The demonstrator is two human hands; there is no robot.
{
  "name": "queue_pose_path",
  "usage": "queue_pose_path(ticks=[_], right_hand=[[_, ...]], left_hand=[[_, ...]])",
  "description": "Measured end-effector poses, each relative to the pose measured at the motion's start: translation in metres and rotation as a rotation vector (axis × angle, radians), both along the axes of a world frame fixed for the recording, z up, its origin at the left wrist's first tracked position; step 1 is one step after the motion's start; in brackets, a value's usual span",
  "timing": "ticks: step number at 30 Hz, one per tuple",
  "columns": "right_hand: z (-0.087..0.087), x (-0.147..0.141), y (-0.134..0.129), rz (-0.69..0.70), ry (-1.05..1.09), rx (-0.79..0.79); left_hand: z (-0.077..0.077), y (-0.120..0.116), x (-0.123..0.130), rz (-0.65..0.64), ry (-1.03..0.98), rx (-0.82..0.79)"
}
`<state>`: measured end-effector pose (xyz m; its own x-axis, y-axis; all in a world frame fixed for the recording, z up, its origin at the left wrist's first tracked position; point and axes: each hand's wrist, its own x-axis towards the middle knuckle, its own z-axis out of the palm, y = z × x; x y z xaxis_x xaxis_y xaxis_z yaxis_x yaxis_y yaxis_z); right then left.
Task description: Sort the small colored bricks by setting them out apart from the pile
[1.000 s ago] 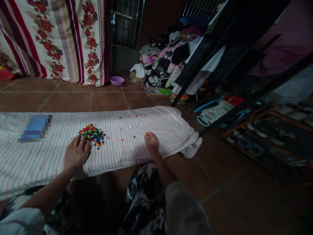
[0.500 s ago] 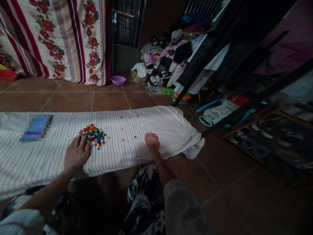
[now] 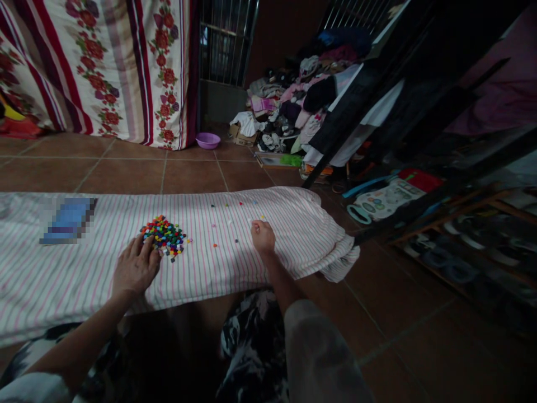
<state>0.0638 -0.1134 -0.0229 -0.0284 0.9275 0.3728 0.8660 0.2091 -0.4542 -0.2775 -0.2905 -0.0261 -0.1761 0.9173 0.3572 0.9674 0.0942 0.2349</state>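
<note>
A heap of small colourful cubes (image 3: 163,235) lies on a striped cloth (image 3: 201,274). My left hand (image 3: 136,263) rests palm down, fingers stretched out, with its fingertips at the near left edge of the heap. To the right, several single pieces are spread apart on the cloth, among them an orange piece (image 3: 215,245), a dark piece (image 3: 236,240) and a yellow piece (image 3: 262,216). My right hand (image 3: 264,237) is closed just in front of the yellow one, low over the cloth. Whatever its fingers may hold is too small to make out.
A blurred blue rectangular object (image 3: 67,220) lies on the cloth at left. Beyond are a purple basin (image 3: 208,140), a floral curtain (image 3: 126,73) and a heap of clothes (image 3: 293,106). Shelves with shoes (image 3: 465,235) stand at right.
My right hand has moved slightly away from me over the cloth, towards the yellow piece, still closed. My left hand stays at the heap. The whole view has shifted a little.
</note>
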Motion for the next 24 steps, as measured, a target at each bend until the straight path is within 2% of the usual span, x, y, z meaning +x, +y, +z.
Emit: queue_pose_path(ticks=[4, 8, 14, 19, 24], right_hand=[[0.007, -0.009, 0.027, 0.077, -0.086, -0.078], [0.004, -0.015, 0.041, 0.097, -0.163, -0.127], [0.002, -0.017, 0.045, 0.067, -0.189, -0.152], [0.012, -0.009, 0.047, 0.014, -0.105, -0.128], [0.025, 0.009, 0.041, 0.138, -0.123, -0.223]], left_hand=[[0.001, 0.001, 0.003, 0.041, -0.025, 0.028], [0.001, 0.001, 0.005, 0.050, -0.021, 0.015], [0.000, 0.001, 0.004, 0.061, -0.015, -0.007], [0.000, 0.001, 0.004, 0.060, -0.026, 0.006], [0.002, 0.001, 0.004, 0.052, -0.032, -0.019]])
